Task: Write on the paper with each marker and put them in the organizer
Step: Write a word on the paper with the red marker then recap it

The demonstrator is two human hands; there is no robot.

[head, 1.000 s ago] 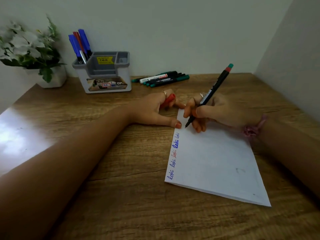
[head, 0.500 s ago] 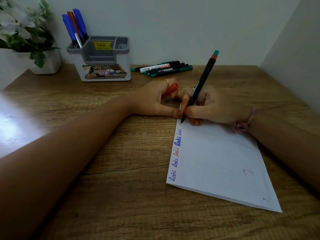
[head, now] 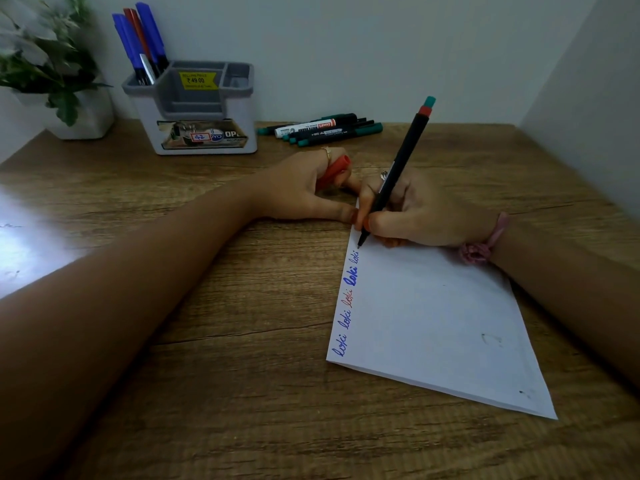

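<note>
My right hand (head: 422, 216) grips a black marker (head: 398, 168) with a red and teal end, its tip touching the far left corner of the white paper (head: 433, 323). Several small words in blue and red run along the paper's left edge. My left hand (head: 301, 192) rests on the table just left of the paper, its fingers curled around a red cap (head: 334, 169). A grey-and-white organizer (head: 194, 109) stands at the back, with blue and red markers (head: 138, 43) upright in its left compartment. Several black and teal markers (head: 322, 129) lie to its right.
A white pot with a leafy plant (head: 52, 71) stands at the back left beside the organizer. Walls close off the wooden table (head: 225, 393) at the back and on the right. A bright patch of light falls on the table's left edge.
The marker has swung more upright and its tip has come down onto the paper's far left corner. The view has shifted closer and downward; my left hand has stayed in place.
</note>
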